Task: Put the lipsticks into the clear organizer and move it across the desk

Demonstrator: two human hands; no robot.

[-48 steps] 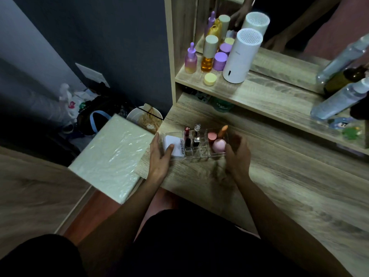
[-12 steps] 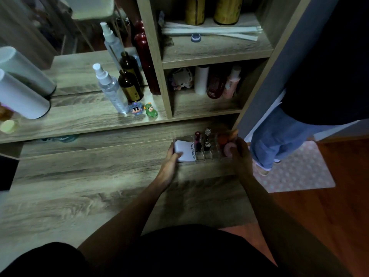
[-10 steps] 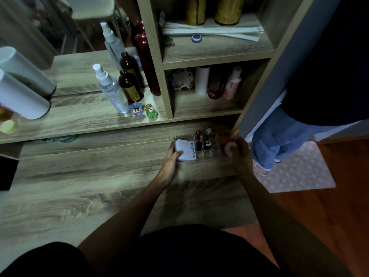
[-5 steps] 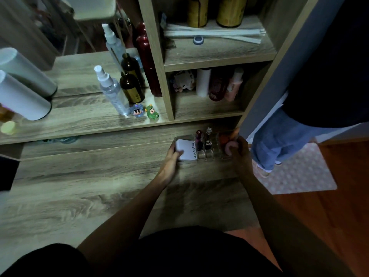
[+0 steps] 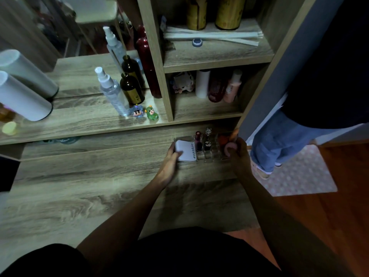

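Note:
The clear organizer [image 5: 213, 155] rests on the wooden desk [image 5: 99, 186] near its right end, just under the lower shelf. Two lipsticks stand upright in its middle slots: a dark red one [image 5: 198, 141] and a silver-capped one [image 5: 208, 139]. A white compact [image 5: 185, 150] fills its left section, and a pink sponge [image 5: 229, 148] with an orange item sits at its right. My left hand [image 5: 169, 162] grips the organizer's left end, thumb on the compact. My right hand [image 5: 238, 156] grips the right end.
A shelf behind holds a spray bottle [image 5: 111, 92], a dark bottle [image 5: 131, 88], two small figurines [image 5: 144, 112] and white cylinders [image 5: 22, 94]. Cubbies at right hold tubes [image 5: 217, 86]. A person in jeans [image 5: 279, 140] stands on a dotted mat [image 5: 299, 172] right of the desk.
Since 4.8 s ago both hands carried the organizer from the desk's left end to its right end. Over the last second it edged slightly back toward the shelf, still held.

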